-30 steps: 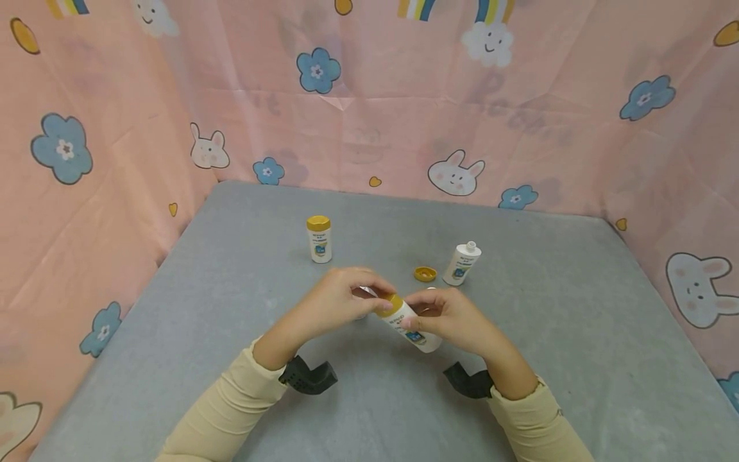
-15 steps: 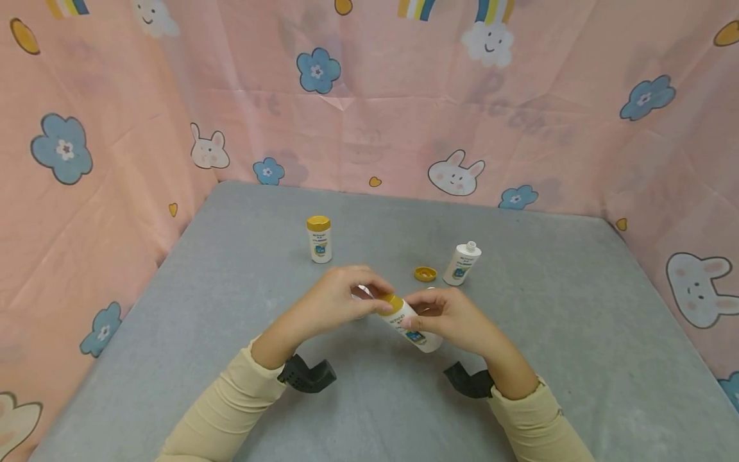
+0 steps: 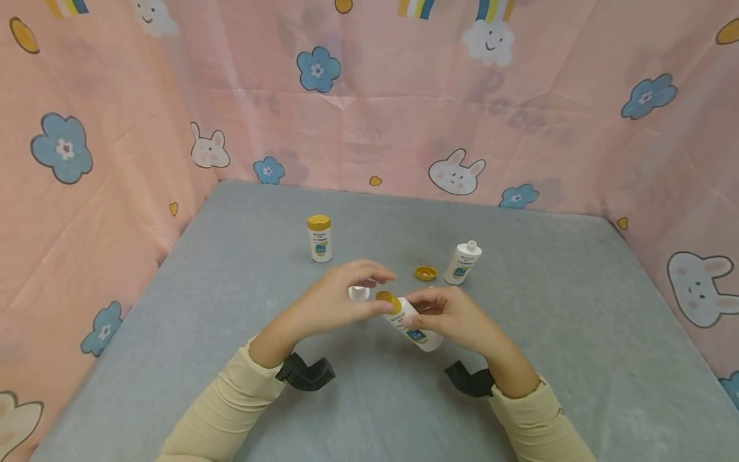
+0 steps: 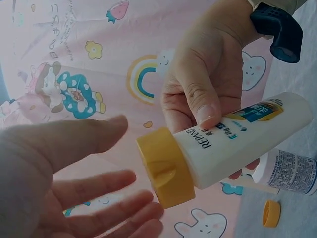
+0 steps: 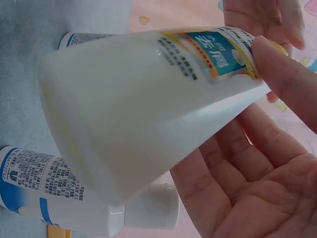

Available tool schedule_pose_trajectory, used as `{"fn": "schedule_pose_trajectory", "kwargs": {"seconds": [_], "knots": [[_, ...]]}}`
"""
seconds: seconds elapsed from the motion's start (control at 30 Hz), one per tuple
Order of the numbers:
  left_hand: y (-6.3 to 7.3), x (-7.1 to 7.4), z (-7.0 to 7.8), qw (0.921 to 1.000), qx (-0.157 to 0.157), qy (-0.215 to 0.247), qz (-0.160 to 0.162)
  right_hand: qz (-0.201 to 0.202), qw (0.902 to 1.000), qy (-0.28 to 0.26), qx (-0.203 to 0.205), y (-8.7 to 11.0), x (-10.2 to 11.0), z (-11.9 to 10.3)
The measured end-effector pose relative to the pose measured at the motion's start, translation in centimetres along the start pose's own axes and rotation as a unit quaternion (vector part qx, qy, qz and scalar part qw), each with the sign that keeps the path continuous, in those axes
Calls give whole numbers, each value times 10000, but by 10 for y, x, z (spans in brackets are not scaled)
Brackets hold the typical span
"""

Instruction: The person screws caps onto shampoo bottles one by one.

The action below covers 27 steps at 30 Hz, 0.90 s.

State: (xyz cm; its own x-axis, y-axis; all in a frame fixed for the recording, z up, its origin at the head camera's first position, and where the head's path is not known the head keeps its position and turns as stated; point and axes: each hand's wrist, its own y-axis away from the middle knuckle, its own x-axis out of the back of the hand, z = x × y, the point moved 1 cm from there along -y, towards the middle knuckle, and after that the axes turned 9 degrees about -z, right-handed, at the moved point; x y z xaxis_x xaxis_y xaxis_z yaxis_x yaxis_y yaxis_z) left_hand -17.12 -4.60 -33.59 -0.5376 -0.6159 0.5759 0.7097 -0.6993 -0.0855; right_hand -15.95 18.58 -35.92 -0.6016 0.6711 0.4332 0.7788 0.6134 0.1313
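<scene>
My right hand (image 3: pixel 453 317) grips a white shampoo-style bottle (image 3: pixel 412 327) tilted over the table, its base toward the lower right. The thumb presses near the blue-and-gold label, as the left wrist view shows. A golden-yellow cap (image 4: pixel 166 167) sits on the bottle's upper end. Around that cap my left hand (image 3: pixel 331 301) is spread, holding nothing; in the left wrist view its fingers are extended and stand just off the cap. Behind the left hand shows a white lid (image 3: pixel 359 293) of another container, mostly hidden.
Farther back on the grey table (image 3: pixel 242 256), a yellow-capped bottle (image 3: pixel 320 240) stands at left. An uncapped white bottle (image 3: pixel 462 264) stands at right, a loose yellow cap (image 3: pixel 425 274) beside it. The right wrist view shows a white-lidded bottle with blue print (image 5: pixel 54 186). A pink patterned curtain (image 3: pixel 369 128) encloses the table.
My left fingers have let go of the yellow cap and spread apart, lifting slightly away. The right hand keeps its grip, and the bottle stays about where it was.
</scene>
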Motion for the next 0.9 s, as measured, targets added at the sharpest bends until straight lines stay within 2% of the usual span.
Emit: {"fn": "schedule_pose_trajectory", "kwargs": {"seconds": [0.2, 0.27, 0.37, 0.63, 0.8, 0.9], "knots": [[-2, -1, -1, 9958, 825, 273, 272, 38, 10000, -7, -10, 0, 0, -2], [-2, -2, -2, 9944, 967, 307, 284, 35, 10000, -11, 5, 0, -1, -2], [-3, -3, -3, 9943, 983, 355, 218, 28, 10000, -20, 11, 0, -1, -3], [-2, -1, -4, 9983, 469, 352, -44, 25, 10000, 3, 19, 1, -1, -4], [-1, 1, -3, 9964, 679, 502, -85, 59, 10000, 51, -21, 0, -1, -3], [-1, 1, -3, 9962, 788, 383, -26, 75, 9999, 68, -70, 0, -1, -2]]}}
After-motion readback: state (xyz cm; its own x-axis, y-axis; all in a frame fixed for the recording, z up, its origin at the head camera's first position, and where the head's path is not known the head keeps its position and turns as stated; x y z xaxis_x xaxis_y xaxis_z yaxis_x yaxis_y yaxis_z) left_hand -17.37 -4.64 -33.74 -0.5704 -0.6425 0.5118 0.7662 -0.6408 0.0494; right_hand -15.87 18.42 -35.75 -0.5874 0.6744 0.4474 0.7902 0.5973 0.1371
